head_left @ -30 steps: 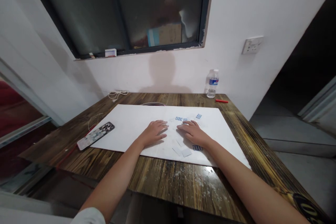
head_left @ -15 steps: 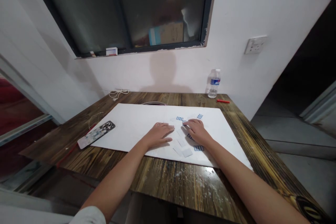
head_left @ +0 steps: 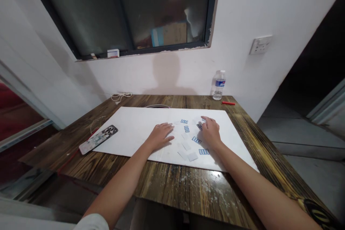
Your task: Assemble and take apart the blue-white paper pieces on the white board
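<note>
My left hand (head_left: 161, 137) rests on the white board (head_left: 134, 129) with its fingers apart and nothing in it. To the right, my right hand (head_left: 211, 133) lies over the board, index finger stretched forward and the other fingers partly hidden. A dark blue-marked card (head_left: 199, 126) shows at its left edge; whether the hand touches it I cannot tell. Around it lie small blue-patterned cards: one card at the back (head_left: 184, 121), a middle card (head_left: 187, 129), a lower card (head_left: 196, 140) and a front card (head_left: 204, 152). Several plain white pieces (head_left: 192, 156) lie between the hands.
A phone in a patterned case (head_left: 99, 139) overlaps the board's left edge. At the back of the wooden table (head_left: 172, 183) are a white cable (head_left: 121, 96), a water bottle (head_left: 219, 86) and a red pen-like stick (head_left: 228, 103). The wall stands behind.
My right hand has moved right, away from the middle card, which now shows fully. My left hand has shifted slightly left.
</note>
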`<state>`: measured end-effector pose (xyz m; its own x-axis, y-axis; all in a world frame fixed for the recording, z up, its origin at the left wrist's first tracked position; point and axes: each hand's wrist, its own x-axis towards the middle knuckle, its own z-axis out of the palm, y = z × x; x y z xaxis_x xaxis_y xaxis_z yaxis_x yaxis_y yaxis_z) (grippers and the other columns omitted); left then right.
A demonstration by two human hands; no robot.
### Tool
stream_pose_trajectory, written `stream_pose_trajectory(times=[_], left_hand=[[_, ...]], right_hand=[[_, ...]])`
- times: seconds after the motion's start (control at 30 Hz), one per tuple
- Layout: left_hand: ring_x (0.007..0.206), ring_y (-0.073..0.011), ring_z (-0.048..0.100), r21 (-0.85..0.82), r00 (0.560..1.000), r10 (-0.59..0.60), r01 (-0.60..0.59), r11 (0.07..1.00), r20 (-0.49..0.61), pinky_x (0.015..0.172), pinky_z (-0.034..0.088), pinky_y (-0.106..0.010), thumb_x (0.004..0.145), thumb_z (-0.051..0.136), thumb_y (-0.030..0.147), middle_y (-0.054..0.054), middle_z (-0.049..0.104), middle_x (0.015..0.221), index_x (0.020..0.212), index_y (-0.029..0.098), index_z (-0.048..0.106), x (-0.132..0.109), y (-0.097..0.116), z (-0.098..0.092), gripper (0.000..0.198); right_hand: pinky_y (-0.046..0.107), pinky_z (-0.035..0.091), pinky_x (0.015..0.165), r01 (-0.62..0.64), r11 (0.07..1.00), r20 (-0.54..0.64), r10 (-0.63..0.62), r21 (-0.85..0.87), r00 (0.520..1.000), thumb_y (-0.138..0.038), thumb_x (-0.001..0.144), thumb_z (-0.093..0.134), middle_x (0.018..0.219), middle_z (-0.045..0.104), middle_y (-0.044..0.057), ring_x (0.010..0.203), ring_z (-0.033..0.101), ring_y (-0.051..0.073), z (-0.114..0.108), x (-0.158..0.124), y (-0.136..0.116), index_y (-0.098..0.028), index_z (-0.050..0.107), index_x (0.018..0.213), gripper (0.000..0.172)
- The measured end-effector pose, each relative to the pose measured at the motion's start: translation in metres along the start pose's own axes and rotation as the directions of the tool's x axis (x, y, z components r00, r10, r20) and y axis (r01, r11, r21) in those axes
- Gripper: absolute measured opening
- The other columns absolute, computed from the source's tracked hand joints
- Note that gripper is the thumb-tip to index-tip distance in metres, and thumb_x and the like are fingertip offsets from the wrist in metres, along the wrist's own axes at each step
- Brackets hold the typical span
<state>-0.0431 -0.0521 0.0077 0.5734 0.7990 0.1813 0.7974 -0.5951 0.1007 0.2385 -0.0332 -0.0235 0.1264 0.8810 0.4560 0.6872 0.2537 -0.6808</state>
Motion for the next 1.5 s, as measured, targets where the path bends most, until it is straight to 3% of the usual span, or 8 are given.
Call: stream_pose_trajectory(times=[0.17, 0.33, 0.6, 0.97, 1.07, 1.17, 1.3, 1.5], left_hand=[[0.137, -0.0288, 0.037, 0.002, 0.995, -0.104, 0.104, 0.995, -0.005, 0.109, 0.030, -0.049, 0.095, 0.038, 0.054, -0.009, 0.045, 0.148, 0.139, 0.025, 0.048, -0.002, -0.006, 0.003, 0.054], [0.135, -0.0285, 0.040, -0.004, 0.992, -0.127, 0.127, 0.992, -0.002, 0.107, 0.033, -0.049, 0.095, 0.038, 0.054, -0.009, 0.049, 0.145, 0.135, 0.024, 0.052, -0.002, -0.006, 0.001, 0.052], [0.135, -0.0281, 0.038, -0.019, 0.970, -0.207, 0.207, 0.978, -0.125, 0.108, 0.035, -0.051, 0.095, 0.041, 0.049, -0.010, 0.048, 0.144, 0.129, 0.023, 0.057, -0.003, -0.018, 0.008, 0.045], [0.139, -0.0321, 0.031, -0.067, 0.994, -0.077, 0.072, 0.995, -0.072, 0.109, 0.032, -0.055, 0.093, 0.047, 0.045, -0.010, 0.046, 0.146, 0.125, 0.025, 0.061, -0.003, -0.017, 0.000, 0.040], [0.139, -0.0321, 0.030, -0.066, 0.994, -0.073, 0.068, 0.995, -0.081, 0.108, 0.033, -0.055, 0.093, 0.047, 0.046, -0.009, 0.046, 0.146, 0.125, 0.026, 0.061, -0.003, -0.018, 0.001, 0.039], [0.138, -0.0324, 0.032, -0.052, 0.994, -0.070, 0.066, 0.997, -0.080, 0.108, 0.033, -0.054, 0.093, 0.047, 0.046, -0.009, 0.047, 0.144, 0.124, 0.025, 0.062, -0.003, -0.019, 0.002, 0.040], [0.137, -0.0324, 0.033, -0.033, 0.995, -0.055, 0.052, 0.998, -0.079, 0.108, 0.034, -0.053, 0.093, 0.047, 0.045, -0.009, 0.049, 0.143, 0.124, 0.024, 0.062, -0.003, -0.020, 0.002, 0.040], [0.137, -0.0323, 0.032, -0.032, 0.994, -0.062, 0.059, 0.998, -0.087, 0.109, 0.033, -0.053, 0.094, 0.047, 0.045, -0.010, 0.050, 0.142, 0.124, 0.023, 0.062, -0.003, -0.020, 0.004, 0.041]], right_hand=[[0.054, 0.026, 0.104, -0.089, 0.995, 0.055, 0.092, -0.049, 0.994, -0.024, 0.089, 0.039, 0.118, 0.066, 0.014, 0.120, 0.049, 0.033, 0.003, 0.002, 0.010, -0.020, 0.064, 0.115, 0.036], [0.057, 0.017, 0.108, -0.049, 0.991, 0.105, 0.062, -0.123, 0.993, -0.019, 0.088, 0.037, 0.120, 0.065, 0.013, 0.127, 0.043, 0.033, 0.005, -0.001, 0.009, -0.019, 0.064, 0.115, 0.038], [0.055, 0.024, 0.102, -0.064, 0.984, 0.076, 0.077, -0.166, 0.994, -0.017, 0.085, 0.038, 0.112, 0.069, 0.011, 0.118, 0.047, 0.032, -0.004, 0.000, 0.008, -0.020, 0.067, 0.110, 0.038], [0.047, 0.029, 0.095, 0.169, 0.980, 0.255, -0.139, -0.101, 0.957, -0.002, 0.074, 0.044, 0.113, 0.068, 0.004, 0.111, 0.048, 0.028, -0.019, 0.004, 0.008, -0.025, 0.077, 0.075, 0.040], [0.048, 0.028, 0.096, 0.180, 0.977, 0.177, -0.158, -0.114, 0.971, -0.009, 0.075, 0.051, 0.108, 0.069, 0.005, 0.109, 0.049, 0.028, -0.021, 0.001, 0.003, -0.024, 0.076, 0.070, 0.030], [0.048, 0.028, 0.096, 0.164, 0.976, 0.111, -0.149, -0.141, 0.983, -0.017, 0.077, 0.056, 0.108, 0.069, 0.005, 0.109, 0.049, 0.029, -0.024, 0.001, 0.005, -0.024, 0.076, 0.073, 0.021], [0.045, 0.031, 0.092, 0.104, 0.971, 0.259, -0.045, -0.217, 0.965, -0.010, 0.080, 0.047, 0.110, 0.071, 0.002, 0.106, 0.051, 0.027, -0.032, 0.010, 0.015, -0.029, 0.078, 0.085, 0.037], [0.047, 0.032, 0.097, 0.093, 0.960, 0.271, -0.019, -0.264, 0.962, -0.021, 0.086, 0.048, 0.118, 0.066, 0.003, 0.114, 0.048, 0.028, -0.039, 0.017, 0.014, -0.030, 0.077, 0.090, 0.030]])
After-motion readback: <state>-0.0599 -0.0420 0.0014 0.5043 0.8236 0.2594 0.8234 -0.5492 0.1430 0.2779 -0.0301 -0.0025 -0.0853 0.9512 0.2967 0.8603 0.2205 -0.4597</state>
